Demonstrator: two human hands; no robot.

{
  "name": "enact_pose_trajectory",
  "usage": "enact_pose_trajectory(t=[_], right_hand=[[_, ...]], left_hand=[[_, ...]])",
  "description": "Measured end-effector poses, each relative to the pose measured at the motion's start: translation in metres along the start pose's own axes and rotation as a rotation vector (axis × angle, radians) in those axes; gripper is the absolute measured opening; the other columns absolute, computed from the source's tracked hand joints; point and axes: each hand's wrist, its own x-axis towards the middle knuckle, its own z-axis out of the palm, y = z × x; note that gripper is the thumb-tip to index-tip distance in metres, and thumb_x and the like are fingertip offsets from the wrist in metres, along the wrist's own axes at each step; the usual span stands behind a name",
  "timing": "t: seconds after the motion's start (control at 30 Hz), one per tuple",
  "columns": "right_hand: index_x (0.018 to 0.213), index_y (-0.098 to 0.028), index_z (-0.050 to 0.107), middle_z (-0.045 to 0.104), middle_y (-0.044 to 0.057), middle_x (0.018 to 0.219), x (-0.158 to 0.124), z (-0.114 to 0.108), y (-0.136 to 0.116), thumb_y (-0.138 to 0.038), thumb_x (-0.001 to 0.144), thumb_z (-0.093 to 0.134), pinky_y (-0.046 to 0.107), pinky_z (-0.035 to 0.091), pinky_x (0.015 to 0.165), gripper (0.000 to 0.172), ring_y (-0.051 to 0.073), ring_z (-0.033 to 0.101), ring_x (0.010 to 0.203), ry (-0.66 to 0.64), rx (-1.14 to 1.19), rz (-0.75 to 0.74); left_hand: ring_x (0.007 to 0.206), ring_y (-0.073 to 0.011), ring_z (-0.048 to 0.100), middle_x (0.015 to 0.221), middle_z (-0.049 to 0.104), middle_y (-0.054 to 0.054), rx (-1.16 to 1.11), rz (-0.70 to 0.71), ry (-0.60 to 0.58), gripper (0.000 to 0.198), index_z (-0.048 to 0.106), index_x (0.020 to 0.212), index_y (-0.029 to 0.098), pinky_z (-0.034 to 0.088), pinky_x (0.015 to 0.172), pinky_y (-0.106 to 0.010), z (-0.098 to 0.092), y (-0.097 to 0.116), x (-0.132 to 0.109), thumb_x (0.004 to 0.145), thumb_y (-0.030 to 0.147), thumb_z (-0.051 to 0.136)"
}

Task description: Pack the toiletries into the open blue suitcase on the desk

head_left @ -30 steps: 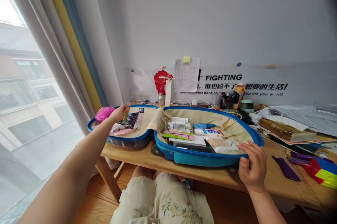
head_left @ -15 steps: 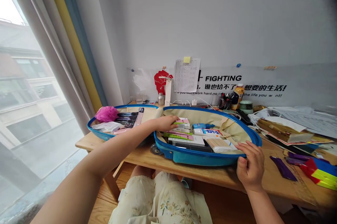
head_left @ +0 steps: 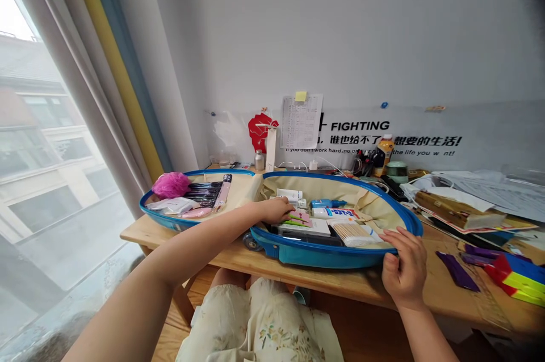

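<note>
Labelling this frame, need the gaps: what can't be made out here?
Head view only:
- Left hand: whether its fingers grip the pink-green box or just rest on it; the hand covers the contact.
- Right hand: fingertips hidden over the suitcase rim.
- Print on the tubes and the wall sheet: too small.
- Coloured boxes: cut off by the right edge.

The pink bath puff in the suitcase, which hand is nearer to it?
Left. The left hand rests inside the other suitcase half, right of the pink bath puff; the right hand grips the far right rim.
</note>
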Motion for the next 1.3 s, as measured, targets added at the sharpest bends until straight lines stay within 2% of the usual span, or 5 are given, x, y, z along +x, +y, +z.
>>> enact_pose_trajectory(t=[0.43, 0.63, 0.83, 1.1, 1.3], right_hand=[[0.106, -0.020, 0.061, 0.068, 0.011, 0.100, -0.002, 0.001, 0.003, -0.038, 0.098, 0.038, 0.048, 0.042, 0.099, 0.031, 0.029, 0.060, 0.112, 0.001, 0.004, -0.007], [0.104, -0.020, 0.063, 0.068, 0.011, 0.100, -0.002, -0.001, 0.003, -0.041, 0.097, 0.040, 0.048, 0.042, 0.098, 0.032, 0.030, 0.061, 0.111, -0.011, 0.029, 0.020], [0.105, -0.019, 0.061, 0.068, 0.012, 0.099, 0.000, -0.001, 0.002, -0.040, 0.099, 0.037, 0.048, 0.043, 0.097, 0.032, 0.030, 0.062, 0.112, -0.013, -0.015, -0.005], [0.104, -0.019, 0.061, 0.068, 0.012, 0.099, 0.000, 0.000, 0.002, -0.041, 0.099, 0.036, 0.048, 0.044, 0.096, 0.034, 0.030, 0.062, 0.111, -0.015, -0.009, -0.008], [0.102, -0.020, 0.062, 0.068, 0.012, 0.098, -0.004, 0.000, 0.005, -0.045, 0.097, 0.036, 0.050, 0.044, 0.098, 0.036, 0.030, 0.062, 0.112, -0.034, 0.003, 0.050]], left_hand=[[0.126, -0.0242, 0.055, 0.133, 0.058, -0.012, -0.080, -0.079, 0.187, 0.042, 0.056, 0.138, 0.021, 0.041, 0.110, -0.034, -0.027, 0.011, -0.022, 0.099, 0.031, 0.042], [0.119, -0.0233, 0.058, 0.126, 0.063, -0.009, -0.201, -0.349, 0.472, 0.041, 0.063, 0.128, 0.021, 0.044, 0.107, -0.038, -0.057, -0.038, -0.088, 0.097, 0.031, 0.037], [0.112, -0.0221, 0.064, 0.128, 0.067, -0.007, -0.149, -0.799, 0.194, 0.043, 0.065, 0.124, 0.021, 0.048, 0.098, -0.029, -0.063, -0.091, -0.158, 0.094, 0.040, 0.040], [0.119, -0.0284, 0.063, 0.130, 0.068, -0.010, -0.152, -0.855, -0.306, 0.068, 0.067, 0.124, 0.024, 0.048, 0.096, -0.029, -0.048, -0.087, -0.192, 0.069, 0.064, 0.071], [0.119, -0.0308, 0.063, 0.132, 0.066, -0.014, -0.095, -0.824, -0.317, 0.071, 0.069, 0.123, 0.018, 0.048, 0.097, -0.034, -0.042, -0.093, -0.182, 0.076, 0.070, 0.062]])
